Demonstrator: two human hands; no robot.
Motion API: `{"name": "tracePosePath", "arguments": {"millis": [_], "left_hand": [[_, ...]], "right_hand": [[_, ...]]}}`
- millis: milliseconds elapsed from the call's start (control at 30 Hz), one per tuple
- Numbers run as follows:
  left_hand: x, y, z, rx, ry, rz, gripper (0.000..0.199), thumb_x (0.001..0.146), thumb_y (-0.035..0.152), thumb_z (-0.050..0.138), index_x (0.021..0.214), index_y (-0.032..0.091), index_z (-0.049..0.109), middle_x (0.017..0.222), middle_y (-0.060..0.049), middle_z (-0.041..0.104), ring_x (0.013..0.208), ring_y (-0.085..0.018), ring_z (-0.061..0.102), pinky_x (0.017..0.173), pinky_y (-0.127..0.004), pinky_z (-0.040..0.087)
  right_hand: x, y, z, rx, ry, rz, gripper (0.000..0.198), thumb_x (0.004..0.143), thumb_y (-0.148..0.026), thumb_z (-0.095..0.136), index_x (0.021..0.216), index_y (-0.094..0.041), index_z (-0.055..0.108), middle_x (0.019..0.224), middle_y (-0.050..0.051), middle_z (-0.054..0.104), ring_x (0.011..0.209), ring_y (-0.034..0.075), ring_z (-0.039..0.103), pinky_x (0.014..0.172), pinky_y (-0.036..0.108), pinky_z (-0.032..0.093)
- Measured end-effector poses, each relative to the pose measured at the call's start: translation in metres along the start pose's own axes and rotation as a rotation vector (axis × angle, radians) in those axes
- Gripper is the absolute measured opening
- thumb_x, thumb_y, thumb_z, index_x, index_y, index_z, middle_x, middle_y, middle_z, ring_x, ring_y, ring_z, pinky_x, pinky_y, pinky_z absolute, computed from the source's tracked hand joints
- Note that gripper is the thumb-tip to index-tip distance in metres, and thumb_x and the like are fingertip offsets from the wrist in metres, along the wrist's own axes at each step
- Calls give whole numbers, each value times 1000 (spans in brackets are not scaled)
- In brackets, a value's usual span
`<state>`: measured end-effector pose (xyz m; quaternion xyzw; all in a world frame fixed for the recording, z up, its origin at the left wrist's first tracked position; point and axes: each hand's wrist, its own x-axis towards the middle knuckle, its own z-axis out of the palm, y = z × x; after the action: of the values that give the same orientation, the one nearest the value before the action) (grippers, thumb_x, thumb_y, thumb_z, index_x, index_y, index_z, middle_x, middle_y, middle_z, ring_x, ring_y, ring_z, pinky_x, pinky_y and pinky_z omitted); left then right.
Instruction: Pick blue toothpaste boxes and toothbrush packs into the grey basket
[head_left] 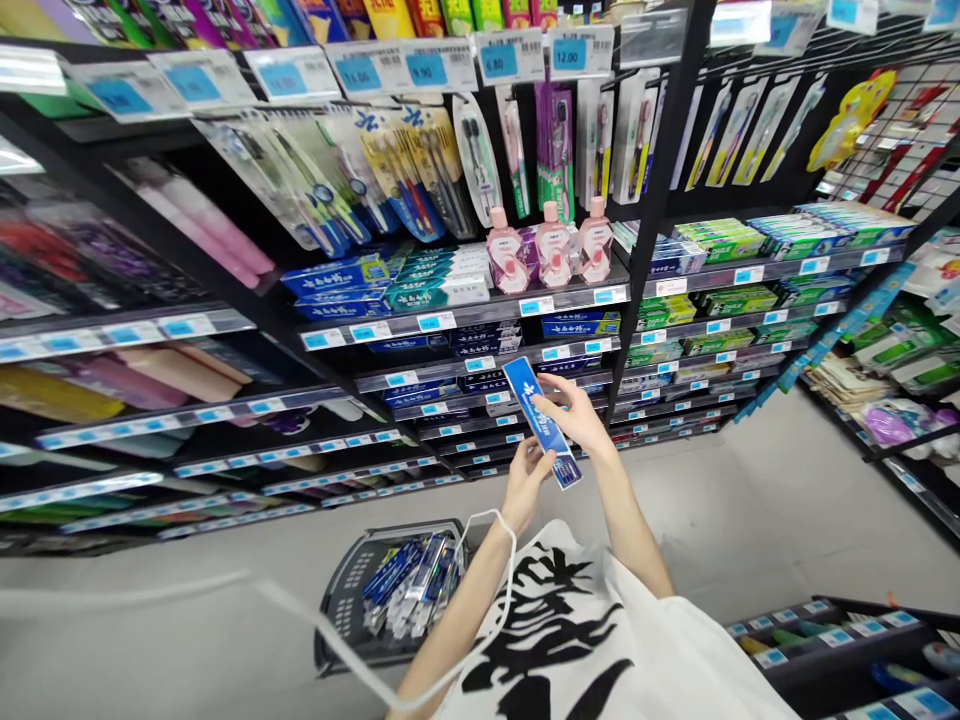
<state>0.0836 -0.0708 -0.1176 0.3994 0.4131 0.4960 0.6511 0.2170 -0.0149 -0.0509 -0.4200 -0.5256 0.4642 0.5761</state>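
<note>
White cord [322, 628] loops close by and crosses in front of the left arm. Behind it is a white shirt [667, 650] with big black marks. Tall black shelves [649, 235] take up most of the space past the hands. They stand on a pale grey floor [720, 500]. On that floor, left of the shirt, sits a dark grey basket [341, 590] with little holes in its side. Blue and silver packs [409, 585] lie in a messy pile in it, nearer the basket's right edge than its left edge. Toothbrushes [435, 175] hang in packs high on the shelves.

The right hand [576, 412] grips the long right side of a blue box [534, 408], with its thumb on the front. The left hand [527, 472] grips the low end, thumb on the front too, and its other fingers are bent and partly hidden. The box is up in the air in front of the low shelves, tilted, with its top end to the left.

Under the toothbrushes, stacked boxes [442, 275] fill one shelf from its left corner. Three pink bottles [555, 255] stand near its right corner. Small price tags [437, 320] line the front edges.
</note>
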Motion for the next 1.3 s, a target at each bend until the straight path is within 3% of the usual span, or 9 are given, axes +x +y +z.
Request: {"name": "tracePosePath", "arguments": {"millis": [133,300,500,800,1133,1300], "left_hand": [[9,5,-2,-108,155,208,51,75,48,83,112,24,58,115,-7,72,104,-20,70,92,-34,54],[12,19,-5,-179,211,396,60,82,50,77,133,30,54,140,-10,63,126,-24,63,104,-40,51],[3,21,-7,-271,263,395,65,82,46,79,140,35,52,148,-8,59,130,-25,60,105,-39,50],[0,19,-12,-237,290,405,69,84,49,76,145,36,46,149,-8,58,134,-25,58,105,-39,51],[0,9,-20,-95,329,418,59,87,51,71,135,25,48,135,-12,65,127,-26,61,114,-43,42],[1,7,-27,-59,349,396,54,88,54,69,127,22,49,129,-12,65,122,-27,62,112,-43,43]], "right_hand": [[-4,-1,-8,-62,-206,-14,46,87,-39,73,130,-26,66,131,9,68,107,23,71,92,38,58],[-3,4,-15,-28,-396,-7,42,91,-40,69,130,-25,66,132,8,68,114,23,68,103,43,54],[1,6,-11,-52,-506,15,50,88,-43,73,134,-25,62,133,10,68,116,24,66,103,44,54],[2,8,-4,-63,-515,54,52,88,-47,73,132,-21,60,127,12,69,117,25,66,104,44,54],[3,1,-1,-155,-447,38,46,91,-45,71,131,-26,60,133,10,66,124,26,62,102,45,54],[6,8,11,-156,-562,78,44,95,-49,63,133,-27,59,135,9,65,126,26,61,105,45,52]]}}
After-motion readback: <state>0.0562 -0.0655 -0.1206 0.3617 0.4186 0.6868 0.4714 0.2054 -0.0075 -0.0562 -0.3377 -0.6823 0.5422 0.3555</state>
